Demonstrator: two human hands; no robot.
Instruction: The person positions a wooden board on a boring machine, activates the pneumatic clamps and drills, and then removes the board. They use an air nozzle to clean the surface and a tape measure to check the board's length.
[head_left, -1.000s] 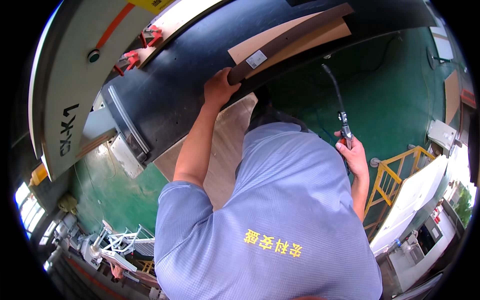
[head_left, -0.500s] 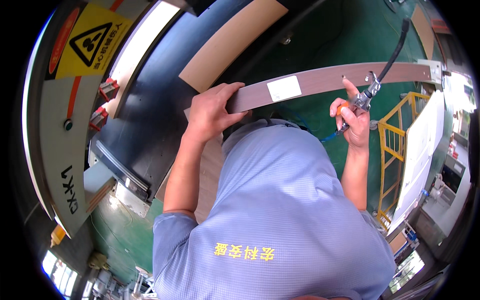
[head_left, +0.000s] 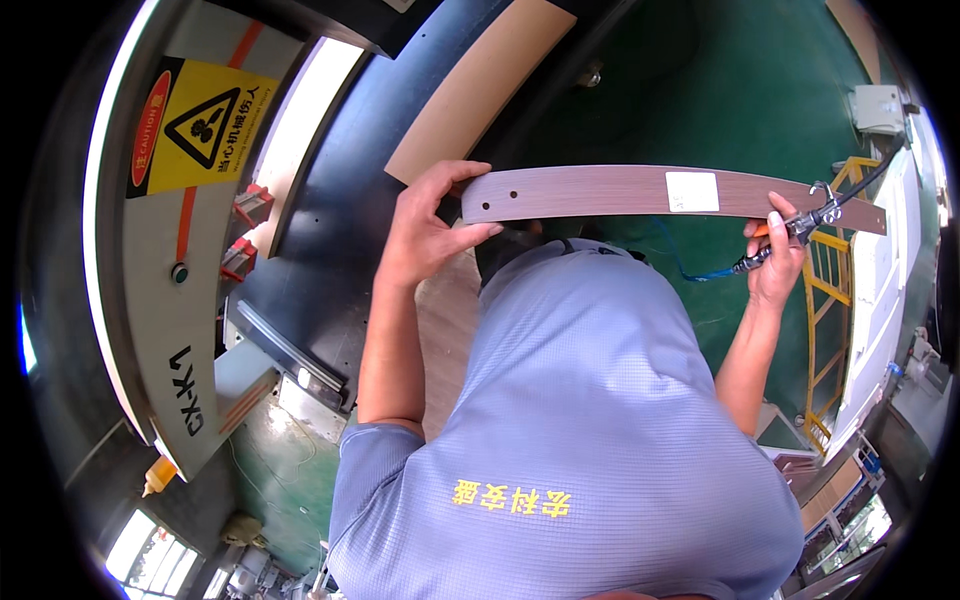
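The left hand reaches up with the forearm nearly vertical, fingers and thumb clamped on the left end of a long wooden strip. The right hand rises on a bent arm, closed around a small metal air tool with a dark hose, its fingers touching the strip near its right end. The strip is held in the air above the person's blue shirt, its long axis running left to right, almost level. It is brown, wood-grained and narrow, with a white label and small holes near the left end.
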